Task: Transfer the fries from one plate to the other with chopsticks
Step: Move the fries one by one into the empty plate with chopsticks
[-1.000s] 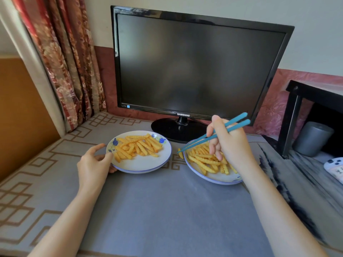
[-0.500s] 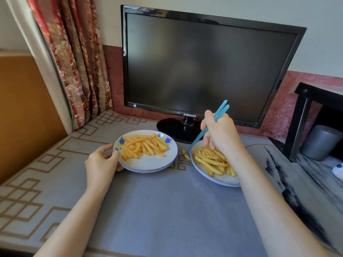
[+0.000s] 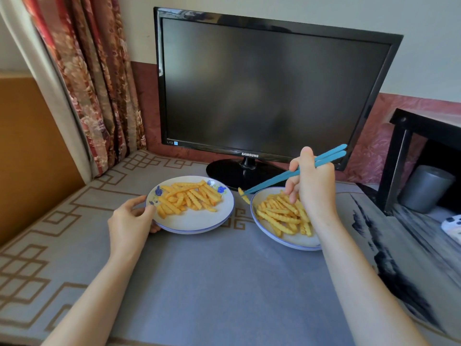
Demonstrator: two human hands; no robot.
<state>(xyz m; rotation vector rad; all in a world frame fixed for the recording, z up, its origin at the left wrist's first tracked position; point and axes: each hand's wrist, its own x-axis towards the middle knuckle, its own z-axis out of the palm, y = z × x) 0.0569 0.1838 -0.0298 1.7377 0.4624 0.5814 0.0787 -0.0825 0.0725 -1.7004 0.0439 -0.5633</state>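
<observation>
A patterned curtain (image 3: 99, 96) hangs at the far left, its hem meeting the table (image 3: 224, 283) edge. The left hand (image 3: 131, 221) curls around the near-left rim of the left plate (image 3: 197, 222), thumb on top, fingers under. Crinkle-cut fries (image 3: 189, 197) fill that plate's far half; its near half is bare. A narrow strip of table separates the two plates. Above that gap, blue chopsticks (image 3: 287, 174) pinch a single fry (image 3: 244, 196), hanging just outside the right plate (image 3: 294, 242) at its left rim. The right hand (image 3: 311, 186) is closed around the chopsticks, over a second pile of fries (image 3: 279, 213). A Samsung monitor (image 3: 269, 88) stands close behind both plates. Wide open table lies nearer the person.
</observation>
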